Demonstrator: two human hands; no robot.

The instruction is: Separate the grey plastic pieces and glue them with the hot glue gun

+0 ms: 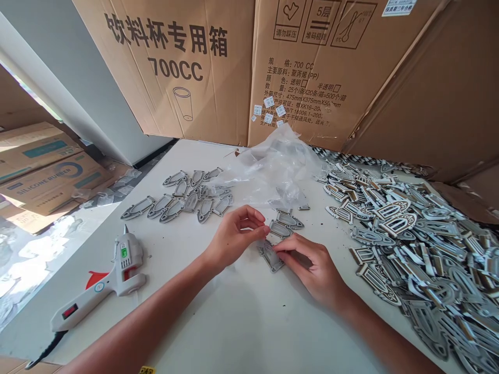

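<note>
My right hand (307, 259) pinches the edge of a grey arch-shaped frame piece (272, 258) just above the white table (241, 322). Beside it, my left hand (237, 236) has its thumb and fingertips drawn together near the top of that piece; whatever lies between them is too small to name. Two more grey frame pieces (281, 228) lie just beyond the hands, close to a crumpled clear plastic bag (268, 171). To the left, several similar pieces (191, 200) are grouped on the table.
A white glue gun (127, 265) with a red trigger lies at the left, its cable running off the near edge. A large heap of metal frame pieces (421, 244) covers the right side. Behind stands a big cardboard box (218, 104); other boxes (50, 166) are at far left.
</note>
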